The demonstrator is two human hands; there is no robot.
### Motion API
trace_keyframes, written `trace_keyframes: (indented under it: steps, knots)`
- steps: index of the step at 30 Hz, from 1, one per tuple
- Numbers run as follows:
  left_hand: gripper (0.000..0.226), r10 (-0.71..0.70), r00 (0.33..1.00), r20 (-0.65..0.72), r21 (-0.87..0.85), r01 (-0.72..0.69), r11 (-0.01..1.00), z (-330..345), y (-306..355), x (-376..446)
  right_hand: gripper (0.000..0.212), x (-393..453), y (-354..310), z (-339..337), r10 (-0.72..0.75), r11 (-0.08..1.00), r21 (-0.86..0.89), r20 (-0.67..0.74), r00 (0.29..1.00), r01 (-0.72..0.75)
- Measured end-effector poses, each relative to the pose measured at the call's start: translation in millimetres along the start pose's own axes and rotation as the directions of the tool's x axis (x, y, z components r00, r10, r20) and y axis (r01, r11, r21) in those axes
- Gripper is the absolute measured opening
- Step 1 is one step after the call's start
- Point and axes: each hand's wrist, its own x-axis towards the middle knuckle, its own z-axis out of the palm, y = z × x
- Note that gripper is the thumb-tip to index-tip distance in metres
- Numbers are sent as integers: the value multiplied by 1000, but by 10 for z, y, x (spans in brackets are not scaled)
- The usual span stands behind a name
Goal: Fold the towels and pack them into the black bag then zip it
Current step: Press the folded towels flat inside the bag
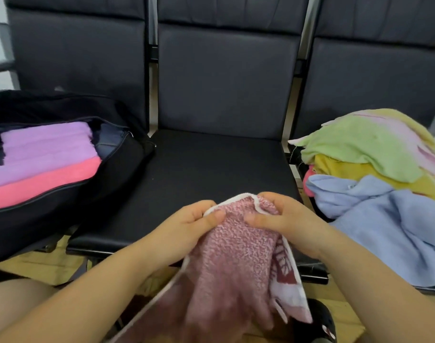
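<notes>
Over black seats (211, 169), left hand (186, 226) and right hand (285, 219) pinch pink towel (236, 243); its lettering is unreadable.

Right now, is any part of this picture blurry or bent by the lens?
Head view: the pink towel turns soft and smeared toward the bottom edge, while the left hand and right hand gripping its top are fairly sharp; the wide lens bows the seat backs; lighting is even, no glare.
</notes>
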Motion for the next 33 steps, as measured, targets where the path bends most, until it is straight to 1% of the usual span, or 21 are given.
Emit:
trace_keyframes:
  steps: [2, 3, 5, 6, 8, 10, 12, 14, 15, 17, 18, 19, 20, 22, 23, 24, 26, 27, 28, 30, 33]
  knots:
    - [34, 8, 996, -88, 22, -6, 1000, -24, 34, -23, 23, -18, 25, 20, -55, 941, -335, -12, 998, 48]
    - [33, 27, 988, -154, 48, -20, 999, -52, 54, -22, 28, -19, 56, 31, -65, 887, -458, 10, 998, 62]
    - [32, 61, 955, -292, 51, -49, 998, -149, 88, -5, 26, 4, 132, 48, -64, 766, -640, 28, 998, 67]
    - [37, 83, 934, -347, 63, -65, 996, -219, 91, 6, 22, 23, 176, 30, -67, 717, -695, 9, 998, 54]
    - [46, 106, 890, -443, 105, -66, 992, -364, 81, 25, 18, 49, 250, -67, -86, 682, -731, -70, 994, 8]
    - [43, 76, 829, -554, 112, -17, 994, -532, 10, 55, 19, 52, 295, -203, -102, 673, -738, -158, 982, -49]
    - [39, 1, 777, -630, 57, 46, 997, -701, -35, 85, 20, 36, 311, -343, -49, 718, -685, -223, 974, -121]
    - [40, -67, 797, -601, 75, 140, 987, -813, -45, 105, 15, 20, 311, -444, 36, 847, -504, -261, 965, -168]
    - [39, -82, 826, -558, 190, 223, 956, -852, -61, 107, 12, 15, 296, -477, 47, 900, -406, -271, 961, -159]
    - [37, -106, 876, -470, 492, 359, 793, -870, -117, 113, 18, 8, 228, -497, 1, 952, -294, -290, 957, -90]
    - [36, -97, 896, -432, 583, 360, 729, -834, -142, 122, 19, 2, 185, -477, -14, 971, -231, -288, 957, -55]
    - [30, -85, 913, -398, 603, 330, 726, -762, -141, 133, 18, -10, 134, -438, -16, 985, -168, -275, 961, -32]
    - [21, -63, 931, -360, 562, 271, 782, -678, -146, 152, 16, -20, 82, -388, -10, 992, -128, -246, 969, -23]
    - [8, -15, 964, -265, 351, 111, 930, -397, -72, 187, 16, -26, 1, -265, -2, 993, -121, -161, 987, -17]
    - [10, 0, 981, -195, 250, 50, 967, -240, -6, 190, 19, -16, -17, -200, -10, 991, -133, -115, 993, -5]
    - [19, 7, 992, -123, 191, 16, 982, -105, 31, 198, 20, 7, -25, -144, -23, 987, -163, -77, 997, 10]
    - [38, -10, 1000, -15, 136, 12, 991, 108, 91, 222, 25, 59, -35, -65, -61, 966, -255, -28, 998, 52]
    - [42, -31, 999, 21, 136, 27, 990, 164, 93, 242, 27, 94, -26, -42, -71, 958, -281, -9, 997, 65]
    - [39, -46, 998, 44, 129, 40, 991, 185, 81, 272, 27, 128, -16, -23, -73, 955, -286, 5, 997, 71]
    - [28, -42, 998, 42, 119, 36, 992, 172, 97, 324, 25, 179, -9, -10, -66, 958, -279, 21, 998, 70]
    - [35, 36, 999, -24, 152, -32, 988, 114, 145, 387, 21, 229, -13, -34, -28, 982, -186, 31, 999, 33]
